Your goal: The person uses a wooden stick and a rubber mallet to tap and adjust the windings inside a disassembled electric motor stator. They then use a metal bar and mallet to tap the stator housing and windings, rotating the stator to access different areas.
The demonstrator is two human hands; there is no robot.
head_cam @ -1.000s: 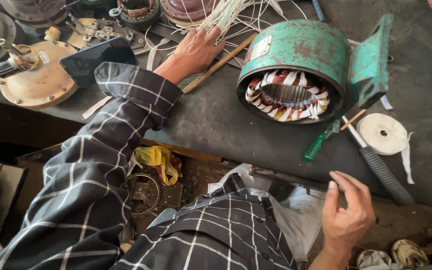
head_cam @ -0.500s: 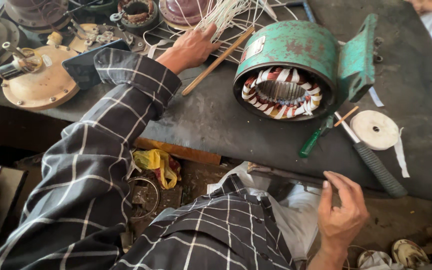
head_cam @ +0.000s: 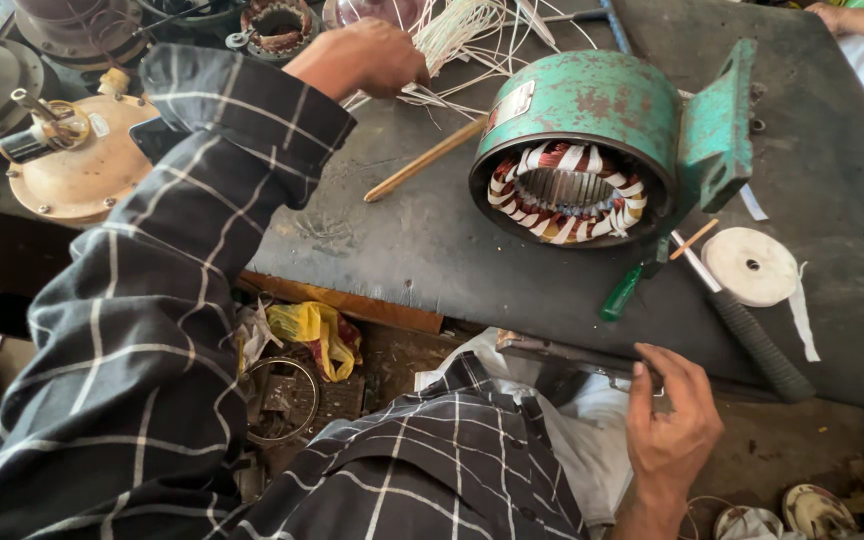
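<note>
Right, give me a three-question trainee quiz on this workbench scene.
1. True or false: the left hand is closed on the white strips.
2. What lies nearest the right hand? A) tape roll B) bench edge C) wooden stick
3. What colour is the stator housing?

Key: 1 true; 2 B; 3 green.

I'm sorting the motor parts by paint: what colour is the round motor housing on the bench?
The motor housing is green with rusty worn patches, seen in the head view.
</note>
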